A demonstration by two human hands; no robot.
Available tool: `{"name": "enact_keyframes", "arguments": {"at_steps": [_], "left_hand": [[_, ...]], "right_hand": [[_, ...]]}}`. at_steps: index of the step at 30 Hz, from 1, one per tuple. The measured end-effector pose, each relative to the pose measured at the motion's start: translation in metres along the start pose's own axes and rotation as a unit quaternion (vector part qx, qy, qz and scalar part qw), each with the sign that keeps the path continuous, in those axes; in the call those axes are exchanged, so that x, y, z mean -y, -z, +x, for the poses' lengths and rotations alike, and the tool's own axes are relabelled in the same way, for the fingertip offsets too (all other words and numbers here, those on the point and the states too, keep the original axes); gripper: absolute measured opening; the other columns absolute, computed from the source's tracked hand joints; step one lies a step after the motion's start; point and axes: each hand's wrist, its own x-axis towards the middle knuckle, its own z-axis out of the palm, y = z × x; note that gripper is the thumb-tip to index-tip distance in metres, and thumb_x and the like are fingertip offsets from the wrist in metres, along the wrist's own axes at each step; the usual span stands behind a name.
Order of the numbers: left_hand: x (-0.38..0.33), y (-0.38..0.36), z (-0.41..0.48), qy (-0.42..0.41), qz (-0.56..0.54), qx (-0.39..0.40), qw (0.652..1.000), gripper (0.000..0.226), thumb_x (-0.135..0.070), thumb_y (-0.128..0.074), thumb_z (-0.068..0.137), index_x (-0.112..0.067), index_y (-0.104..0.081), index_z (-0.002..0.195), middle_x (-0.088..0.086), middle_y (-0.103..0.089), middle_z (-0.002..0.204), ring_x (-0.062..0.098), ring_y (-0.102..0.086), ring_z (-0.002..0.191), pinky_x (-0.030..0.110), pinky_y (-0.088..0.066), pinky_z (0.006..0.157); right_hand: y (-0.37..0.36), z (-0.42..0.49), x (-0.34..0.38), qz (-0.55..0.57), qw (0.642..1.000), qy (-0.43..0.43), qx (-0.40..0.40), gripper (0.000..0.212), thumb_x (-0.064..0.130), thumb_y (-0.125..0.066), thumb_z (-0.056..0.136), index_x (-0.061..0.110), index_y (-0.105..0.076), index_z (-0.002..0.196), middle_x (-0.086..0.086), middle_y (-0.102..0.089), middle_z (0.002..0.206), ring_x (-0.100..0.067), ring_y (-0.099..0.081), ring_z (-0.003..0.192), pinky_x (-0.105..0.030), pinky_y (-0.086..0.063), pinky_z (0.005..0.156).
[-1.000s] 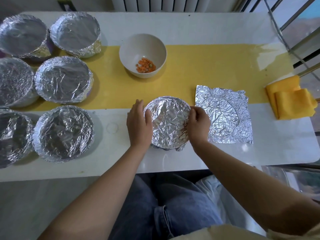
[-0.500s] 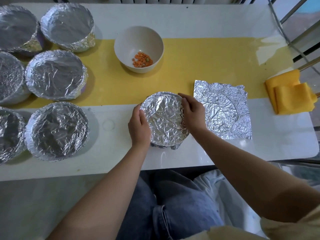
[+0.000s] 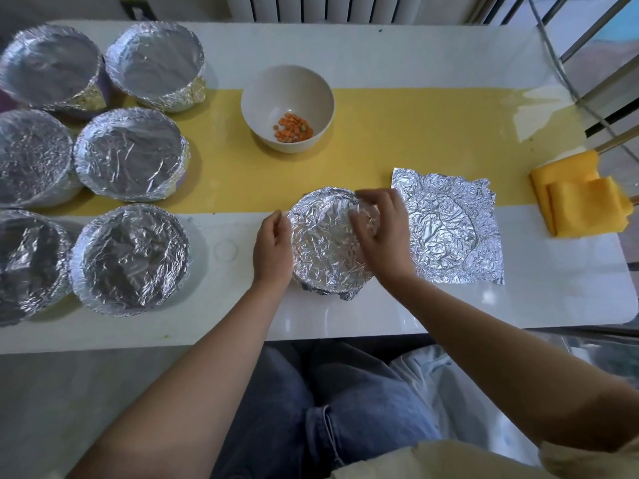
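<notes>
On glossy table (image 3: 380, 305) | round crinkled-foil bowl (image 3: 321, 247) | left hand (image 3: 273, 248), right hand (image 3: 383, 233) at rim

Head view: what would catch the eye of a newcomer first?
Six foil-covered bowls crowd the table's left side. Near the middle, the left hand and the blurred right hand work at a seventh bowl, a creased foil sheet beside it. Behind, an open white bowl holds diced carrot.

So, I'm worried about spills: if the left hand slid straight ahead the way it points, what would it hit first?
Likely the white bowl of carrot pieces, across the yellow runner; the left hand points away from the person. Height is unclear.
</notes>
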Motion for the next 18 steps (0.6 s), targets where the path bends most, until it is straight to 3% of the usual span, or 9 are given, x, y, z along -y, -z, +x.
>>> {"name": "enact_keyframes", "arguments": {"at_steps": [3, 5, 8, 13, 18], "left_hand": [[0.006, 0.010, -0.007, -0.011, 0.037, -0.087, 0.995, 0.029, -0.025, -0.043, 0.101, -0.012, -0.059, 0.122, 0.006, -0.060, 0.123, 0.021, -0.055, 0.114, 0.026, -0.039, 0.089], [0.012, 0.015, -0.012, -0.016, 0.059, -0.131, 0.990, 0.018, -0.021, -0.046, 0.098, -0.015, -0.061, 0.105, 0.007, -0.063, 0.113, 0.025, -0.059, 0.105, 0.030, -0.042, 0.084], [0.016, 0.019, -0.022, -0.002, 0.074, -0.141, 0.987, 0.009, -0.023, -0.047, 0.096, -0.019, -0.053, 0.090, 0.005, -0.066, 0.098, 0.027, -0.064, 0.088, 0.036, -0.047, 0.075], [0.021, 0.020, -0.043, 0.006, 0.098, -0.095, 0.991, 0.015, -0.023, -0.053, 0.095, -0.013, -0.061, 0.085, -0.002, -0.064, 0.081, 0.023, -0.058, 0.078, 0.030, -0.039, 0.068], [0.021, 0.016, -0.056, 0.016, 0.116, -0.094, 0.989, 0.033, -0.041, -0.057, 0.090, -0.013, -0.072, 0.080, 0.001, -0.074, 0.078, 0.022, -0.067, 0.077, 0.035, -0.051, 0.078]], "right_hand": [[0.000, -0.021, 0.022, -0.051, 0.979, 0.164, 0.106, 0.018, 0.028, -0.067, 0.086, 0.011, -0.063, 0.090, -0.001, -0.058, 0.084, -0.016, -0.054, 0.075, -0.036, -0.041, 0.070], [-0.007, -0.036, 0.028, -0.105, 0.955, 0.210, 0.180, 0.026, 0.033, -0.073, 0.078, 0.012, -0.061, 0.086, -0.001, -0.058, 0.079, -0.021, -0.055, 0.070, -0.034, -0.040, 0.065], [-0.019, -0.050, 0.029, -0.188, 0.935, 0.208, 0.216, 0.037, 0.029, -0.085, 0.063, 0.011, -0.057, 0.081, -0.005, -0.058, 0.074, -0.028, -0.057, 0.064, -0.032, -0.042, 0.058], [-0.026, -0.054, 0.031, -0.216, 0.931, 0.213, 0.202, 0.027, 0.014, -0.082, 0.061, 0.010, -0.056, 0.061, -0.006, -0.054, 0.062, -0.028, -0.055, 0.055, -0.027, -0.037, 0.045], [-0.022, -0.057, 0.034, -0.223, 0.928, 0.221, 0.199, 0.025, 0.012, -0.077, 0.065, 0.012, -0.057, 0.052, -0.004, -0.049, 0.057, -0.028, -0.052, 0.053, -0.026, -0.035, 0.046]]}}
